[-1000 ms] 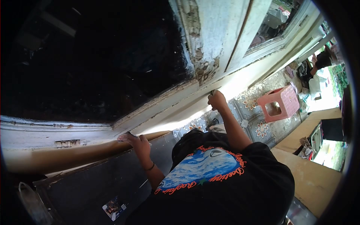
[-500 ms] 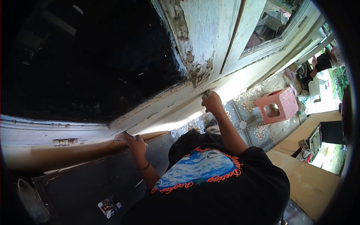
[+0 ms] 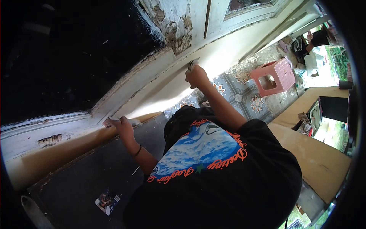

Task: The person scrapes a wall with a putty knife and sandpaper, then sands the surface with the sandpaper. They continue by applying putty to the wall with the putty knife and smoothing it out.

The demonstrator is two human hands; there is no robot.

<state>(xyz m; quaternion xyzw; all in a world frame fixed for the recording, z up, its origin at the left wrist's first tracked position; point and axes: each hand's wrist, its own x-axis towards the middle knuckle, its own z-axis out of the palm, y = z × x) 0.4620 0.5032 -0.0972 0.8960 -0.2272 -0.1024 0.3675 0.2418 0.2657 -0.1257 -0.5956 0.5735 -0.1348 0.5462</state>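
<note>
My right hand point(image 3: 197, 77) is closed round a thin grey flat piece point(image 3: 193, 63), whose kind I cannot make out. It is against the cream wall point(image 3: 228, 45), just under the wooden frame with flaking paint point(image 3: 173, 26). My left hand point(image 3: 122, 128) is closed at the corner below the white window sill point(image 3: 82, 122). A pale, flat-looking tool point(image 3: 135, 122) sticks out to the right of its fingers; the rest is hidden by the hand. A dark band circles my left wrist.
A dark tabletop point(image 3: 72, 179) with a picture sticker point(image 3: 106, 201) lies below my left arm. A pink plastic stool point(image 3: 284, 76) stands on the patterned tile floor point(image 3: 240, 95). Wooden panels point(image 3: 320, 168) are at the right, and a dark window pane point(image 3: 76, 57) at the upper left.
The view has shifted, so the stool and wall sit differently in it. My right hand stays by the wall under the frame. More of the pale tool in my left hand shows.
</note>
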